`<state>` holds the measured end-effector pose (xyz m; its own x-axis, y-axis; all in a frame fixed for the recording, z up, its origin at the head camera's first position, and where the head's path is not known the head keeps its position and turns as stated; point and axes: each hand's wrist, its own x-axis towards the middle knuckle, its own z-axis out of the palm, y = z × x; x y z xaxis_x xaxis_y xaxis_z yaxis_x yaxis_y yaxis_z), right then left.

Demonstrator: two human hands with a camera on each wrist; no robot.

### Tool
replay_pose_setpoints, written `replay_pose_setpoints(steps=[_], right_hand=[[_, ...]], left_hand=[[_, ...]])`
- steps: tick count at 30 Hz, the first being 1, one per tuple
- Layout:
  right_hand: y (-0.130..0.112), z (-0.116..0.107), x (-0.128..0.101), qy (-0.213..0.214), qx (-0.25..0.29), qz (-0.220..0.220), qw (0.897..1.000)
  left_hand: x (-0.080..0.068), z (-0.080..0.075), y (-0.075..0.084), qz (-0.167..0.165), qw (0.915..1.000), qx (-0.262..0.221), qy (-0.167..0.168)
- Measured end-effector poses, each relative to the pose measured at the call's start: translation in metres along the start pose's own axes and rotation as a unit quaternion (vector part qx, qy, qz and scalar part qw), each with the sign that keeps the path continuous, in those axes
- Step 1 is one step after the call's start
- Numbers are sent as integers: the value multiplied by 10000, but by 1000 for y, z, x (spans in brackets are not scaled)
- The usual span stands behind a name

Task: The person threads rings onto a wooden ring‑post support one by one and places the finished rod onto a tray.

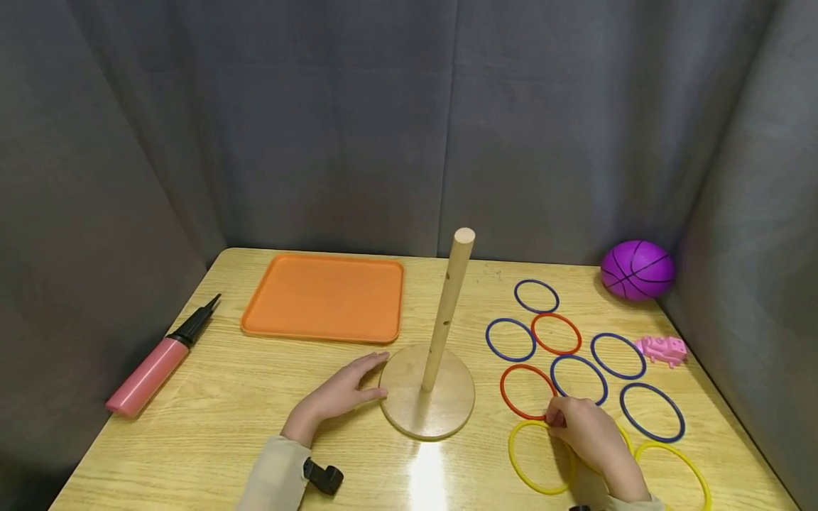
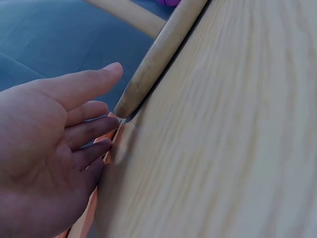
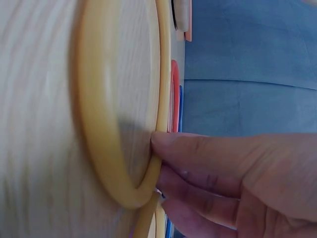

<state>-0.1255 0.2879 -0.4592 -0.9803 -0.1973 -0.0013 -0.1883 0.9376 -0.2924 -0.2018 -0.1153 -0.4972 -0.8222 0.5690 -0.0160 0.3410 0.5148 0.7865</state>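
My left hand [image 1: 345,389] rests beside the round wooden base [image 1: 405,411], fingertips right at its left rim. A tall wooden post [image 1: 446,312] rises from this base. In the left wrist view the fingers of that hand [image 2: 54,144] are loosely extended and hold nothing. On the right, my right hand [image 1: 591,436] pinches the far edge of a yellow ring [image 1: 513,454] lying on the table. The right wrist view shows the thumb against the yellow ring [image 3: 96,89], the other fingers curled beyond it. A red ring [image 1: 502,387] lies just past the fingertips.
Several blue rings [image 1: 682,419], another red ring [image 1: 580,341] and more yellow rings [image 1: 703,482] spread across the right side. Behind them sit a purple ball [image 1: 637,270] and a pink toy [image 1: 664,350]. An orange tray [image 1: 326,298] and a pink hand pump [image 1: 150,376] lie left.
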Motion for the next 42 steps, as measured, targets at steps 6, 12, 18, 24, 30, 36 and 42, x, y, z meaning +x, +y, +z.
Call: replay_pose_setpoints(steps=[6,12,18,24,30,36,42], right_hand=[[-1,-1,1,-18,-110,-16,9999],[-1,-3,0,177,15,42,9998],[2,-8,1,392,671,-46,9970],[4,-12,2,430,1648,-376,9847],[-5,-23,4,333,2753,-49,9608],[-20,-43,9,221,4041,285,9140],[-40,-69,15,617,4719,243,8792]], left_hand=[[0,2,0,-21,10000,55,61],[0,2,1,-20,9998,139,112],[0,2,2,29,9997,159,157],[0,3,1,52,9998,132,142],[-1,5,-1,-10,9999,106,97],[-2,5,-3,37,9999,110,58],[-1,5,-3,110,9998,167,16]])
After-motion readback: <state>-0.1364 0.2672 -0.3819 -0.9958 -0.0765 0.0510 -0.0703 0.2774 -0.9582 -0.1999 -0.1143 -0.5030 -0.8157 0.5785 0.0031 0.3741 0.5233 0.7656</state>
